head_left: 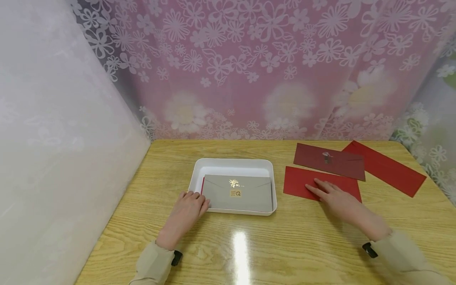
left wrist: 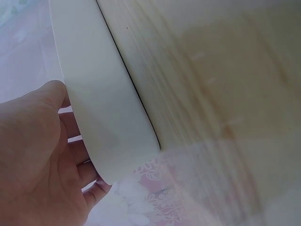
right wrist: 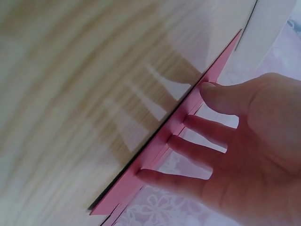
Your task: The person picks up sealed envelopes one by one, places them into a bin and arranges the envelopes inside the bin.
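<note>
A white tray [head_left: 233, 166] stands on the table with a grey envelope [head_left: 217, 198] on top inside it, bearing gold lettering and a small gold label. A strip of red shows under its left side. My left hand [head_left: 189, 208] grips the tray's front left corner, fingers bent over the rim; the left wrist view shows the tray's outer wall [left wrist: 101, 89] against them. My right hand [head_left: 338, 202] rests its spread fingertips on a bright red envelope [head_left: 297, 182], which lies flat right of the tray. In the right wrist view thumb and fingers touch that envelope's surface.
Behind the touched envelope lies a dark red envelope [head_left: 310, 156] with a small emblem. Partly under it, another red envelope [head_left: 395, 172] slants toward the right edge. The wooden table [head_left: 285, 245] meets a floral pink curtain [head_left: 228, 79] at the back.
</note>
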A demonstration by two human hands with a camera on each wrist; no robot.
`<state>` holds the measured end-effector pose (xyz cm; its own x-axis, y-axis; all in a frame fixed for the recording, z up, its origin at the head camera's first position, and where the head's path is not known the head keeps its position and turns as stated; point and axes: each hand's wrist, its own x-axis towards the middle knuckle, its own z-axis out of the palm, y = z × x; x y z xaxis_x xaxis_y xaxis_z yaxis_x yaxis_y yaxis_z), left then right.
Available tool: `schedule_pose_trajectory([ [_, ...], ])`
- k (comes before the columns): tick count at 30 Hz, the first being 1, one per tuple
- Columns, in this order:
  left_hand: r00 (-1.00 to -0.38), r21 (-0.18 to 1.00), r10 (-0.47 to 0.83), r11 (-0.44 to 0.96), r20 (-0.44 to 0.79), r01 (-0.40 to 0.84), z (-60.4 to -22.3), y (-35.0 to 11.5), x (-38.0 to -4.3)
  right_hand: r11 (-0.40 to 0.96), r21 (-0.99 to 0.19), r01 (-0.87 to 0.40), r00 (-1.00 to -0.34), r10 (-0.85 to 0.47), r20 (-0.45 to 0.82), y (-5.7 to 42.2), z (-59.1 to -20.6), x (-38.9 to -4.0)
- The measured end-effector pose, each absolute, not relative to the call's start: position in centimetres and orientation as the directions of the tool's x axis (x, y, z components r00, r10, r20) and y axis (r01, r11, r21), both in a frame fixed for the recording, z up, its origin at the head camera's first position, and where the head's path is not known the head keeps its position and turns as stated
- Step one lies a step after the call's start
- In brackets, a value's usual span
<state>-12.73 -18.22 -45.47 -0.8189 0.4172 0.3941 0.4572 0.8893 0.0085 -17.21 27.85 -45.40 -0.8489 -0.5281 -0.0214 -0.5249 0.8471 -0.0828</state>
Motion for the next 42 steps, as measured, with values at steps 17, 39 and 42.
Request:
schedule_pose_trajectory([
  [17, -0.825, 0.012, 0.414, 0.892, 0.385, 0.453, -45.4, -18.2, -12.6, 0.848, -0.105, -0.520, -0.849, -0.527, -0.048, 26.5, -45.9, -14.6],
  [39, -0.815, 0.008, 0.419, 0.888, 0.400, 0.461, -45.7, -18.2, -12.8, 0.856, -0.067, -0.512, -0.854, -0.516, -0.068, 25.4, -45.6, -11.4],
  [42, -0.814, 0.004, 0.419, 0.888, 0.402, 0.460, -45.6, -18.1, -12.8, 0.856, -0.061, -0.513, -0.853, -0.516, -0.073, 25.3, -45.5, -11.1],
])
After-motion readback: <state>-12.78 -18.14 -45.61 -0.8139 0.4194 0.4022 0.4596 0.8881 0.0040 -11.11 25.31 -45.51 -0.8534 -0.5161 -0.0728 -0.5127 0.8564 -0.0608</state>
